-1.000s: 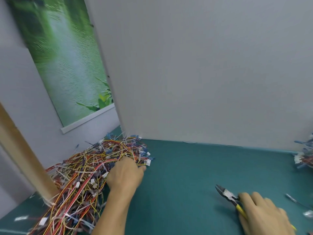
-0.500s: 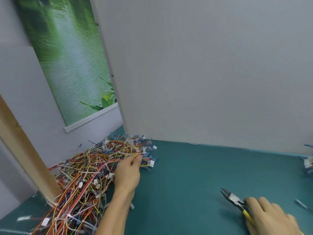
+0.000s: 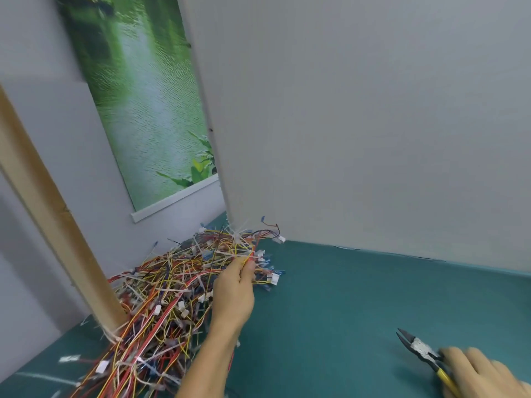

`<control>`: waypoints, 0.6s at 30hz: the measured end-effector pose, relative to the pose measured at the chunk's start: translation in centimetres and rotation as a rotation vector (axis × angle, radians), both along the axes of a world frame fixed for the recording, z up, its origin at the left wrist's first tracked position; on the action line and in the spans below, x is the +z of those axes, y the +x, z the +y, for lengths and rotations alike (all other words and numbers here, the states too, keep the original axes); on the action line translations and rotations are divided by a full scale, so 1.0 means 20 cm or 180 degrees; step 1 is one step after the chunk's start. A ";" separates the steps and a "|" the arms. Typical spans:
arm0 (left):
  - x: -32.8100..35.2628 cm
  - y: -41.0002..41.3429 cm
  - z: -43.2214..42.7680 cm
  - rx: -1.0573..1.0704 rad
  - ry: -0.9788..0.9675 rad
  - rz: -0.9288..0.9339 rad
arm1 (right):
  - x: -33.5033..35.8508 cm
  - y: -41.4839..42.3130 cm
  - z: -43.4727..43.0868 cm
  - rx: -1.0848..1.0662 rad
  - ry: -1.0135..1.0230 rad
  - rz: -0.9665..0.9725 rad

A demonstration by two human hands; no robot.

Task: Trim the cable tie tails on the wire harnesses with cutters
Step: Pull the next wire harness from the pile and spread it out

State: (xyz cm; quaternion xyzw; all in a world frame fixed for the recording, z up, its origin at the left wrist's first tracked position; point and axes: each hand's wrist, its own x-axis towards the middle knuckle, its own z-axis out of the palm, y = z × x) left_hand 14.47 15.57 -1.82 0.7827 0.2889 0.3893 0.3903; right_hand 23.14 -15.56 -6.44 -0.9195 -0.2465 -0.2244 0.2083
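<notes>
Teal table (image 3: 373, 297) holds the harness pile (image 3: 161, 297), left; the left hand (image 3: 234, 300) has a pinching grip on wires (image 3: 247, 254) at its far edge, the right hand (image 3: 482, 374) curls round the cutters (image 3: 418, 346), near right. Picking step, I judge; next, bring a tie tail to the blades.

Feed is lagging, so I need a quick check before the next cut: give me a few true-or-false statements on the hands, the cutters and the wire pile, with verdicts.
1. The left hand pinches wires at the far end of the tangled pile of multicoloured wire harnesses. True.
2. The yellow-handled metal cutters lie untouched on the teal table mat. False: the right hand grips their handles.
3. The cutters' tips are in the pile. False: they are off to the right, apart from it, over bare mat.
4. The pile lies beside the foot of the slanting wooden post. True.
</notes>
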 end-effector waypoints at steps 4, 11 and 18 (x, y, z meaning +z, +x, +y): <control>0.06 -0.05 0.05 0.0121 -0.0882 -0.0602 | -0.01 0.02 0.00 0.0122 0.0170 -0.0004; 0.43 -0.13 0.09 -0.0787 -0.1800 -0.2259 | 0.00 0.02 0.01 0.0122 0.0205 0.0019; 0.68 -0.22 0.25 -0.1283 -0.1853 -0.2493 | -0.02 0.04 0.01 0.0210 0.0237 -0.0095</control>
